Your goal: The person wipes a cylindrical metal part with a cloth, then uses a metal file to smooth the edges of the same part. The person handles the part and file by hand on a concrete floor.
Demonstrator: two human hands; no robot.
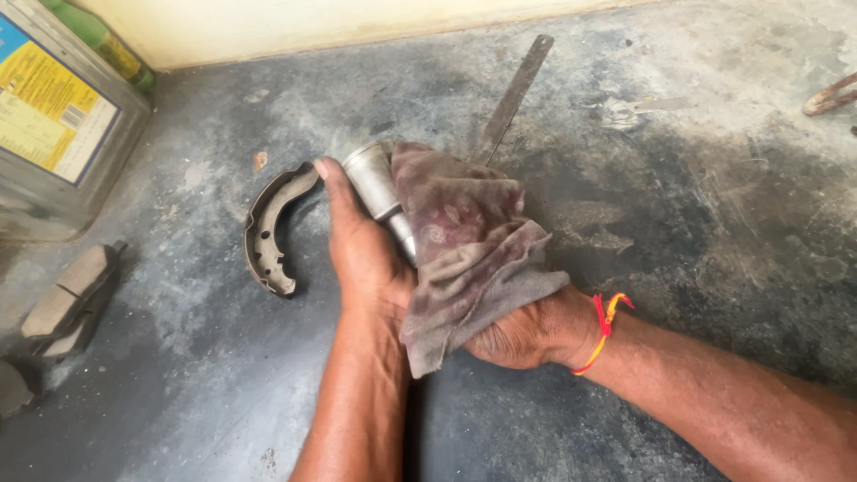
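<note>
While the left hand [361, 254] grips one metal cylinder [379, 189], the right hand [518, 330] clutches one rag [464, 250] beside one brake shoe [268, 232].

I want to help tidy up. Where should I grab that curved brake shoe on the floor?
Probably the brake shoe by the middle of its arc, from the left. It lies flat with its outer curve facing left and open floor there; the left hand crowds the right.

Curved brake shoe [268, 234] lying on the stained grey floor [696, 232] just left of the hands, flat metal file [516, 94] beyond them, brake pads [71, 299] far left, square tin can [54, 125] with yellow label in the corner, rusty hook [830, 96] far right
</note>
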